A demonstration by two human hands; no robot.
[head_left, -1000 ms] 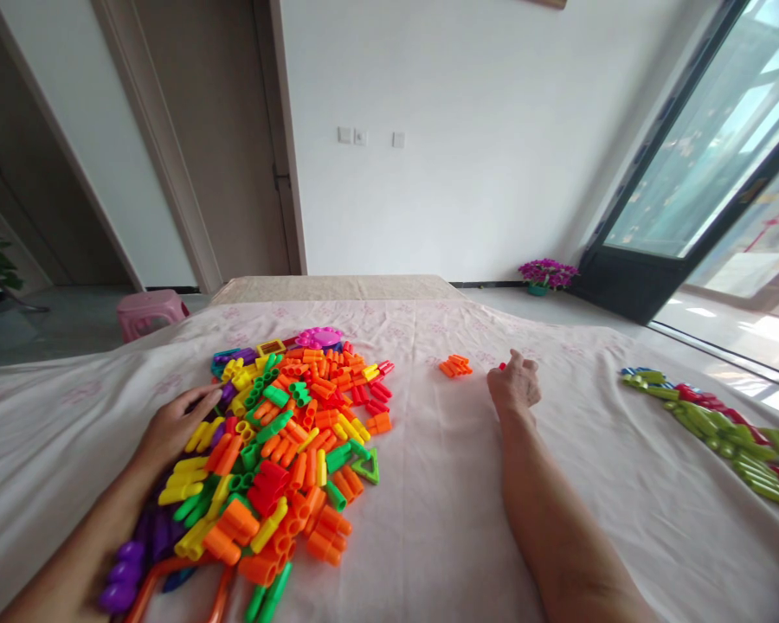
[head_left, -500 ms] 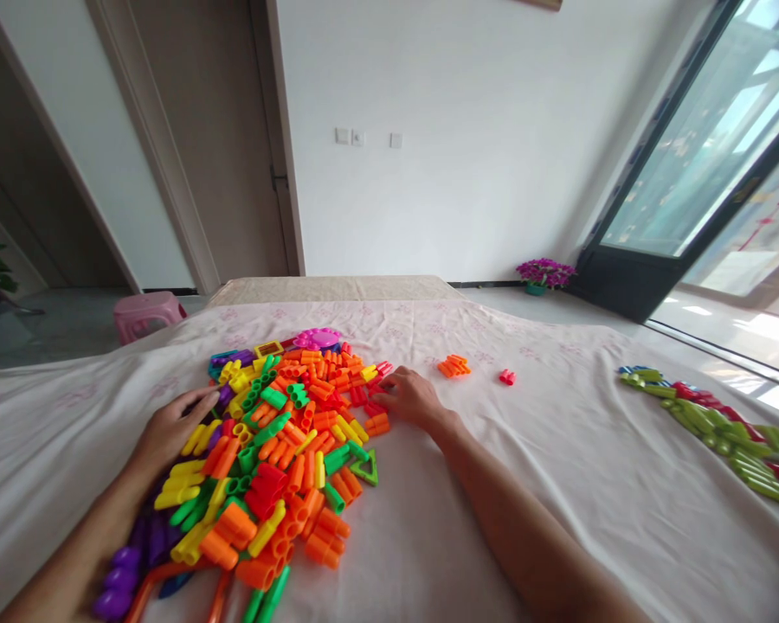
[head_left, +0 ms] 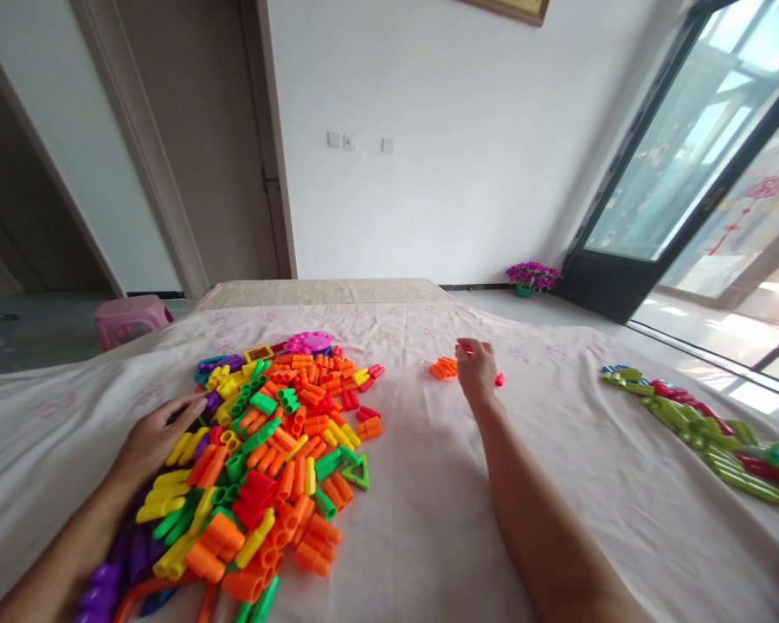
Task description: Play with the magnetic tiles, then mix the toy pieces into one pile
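Note:
A large heap of plastic toy building blocks (head_left: 286, 433), mostly orange, yellow, green and red, covers the left half of the table. My left hand (head_left: 159, 433) rests along the heap's left side, thumb and fingers a little apart, fingertips touching a purple block (head_left: 213, 402). Off to the right, my right hand (head_left: 477, 368) is pinched on a small red block (head_left: 466, 349), held just above the cloth. Beside that hand, an orange block cluster (head_left: 442, 369) lies to its left and another red block (head_left: 500, 380) to its right, partly hidden.
A pale flowered cloth (head_left: 421, 502) covers the table. At the right edge lies a row of lime-green, red and blue blocks (head_left: 694, 428). Behind stand a pink stool (head_left: 133, 320), a potted purple flower (head_left: 532, 277) and a glass door (head_left: 649, 173).
My right hand has moved right, away from the heap's edge, carrying a red block to beside the orange cluster. The left hand stays at the heap. The view has shifted slightly.

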